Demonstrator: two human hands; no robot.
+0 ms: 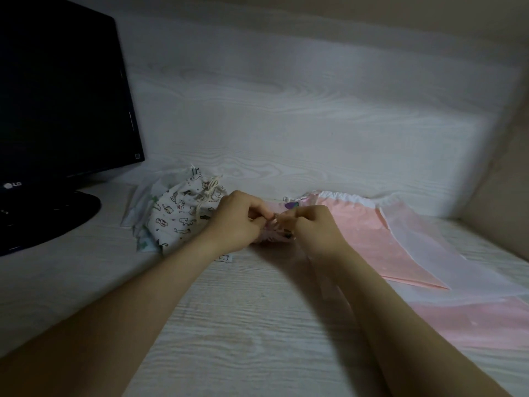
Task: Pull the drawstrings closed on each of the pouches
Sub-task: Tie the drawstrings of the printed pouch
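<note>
In head view, small pink pouch (273, 237) at bench (229, 325) centre, pinched at its mouth by curled fingers (254, 210) of left hand (234, 224) at 9 o'clock and right hand (315, 227) at 3 o'clock; soft, light, probably best pulled by the cords.

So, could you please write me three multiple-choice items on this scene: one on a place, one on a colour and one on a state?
1. Where does the cat-print pouch lie?
A. right of the right hand
B. left of the left hand
C. nearer the camera than both

2. What colour is the large flat pouch at the right?
A. green
B. black
C. pink

3. What are the hands doing?
A. pinching the small pouch between them
B. lying flat and open
C. hanging idle

Key: 1 B, it lies beyond the left hand; 2 C, its cloth shows pale pink; 3 A, both hands' fingers curl onto it.
</note>
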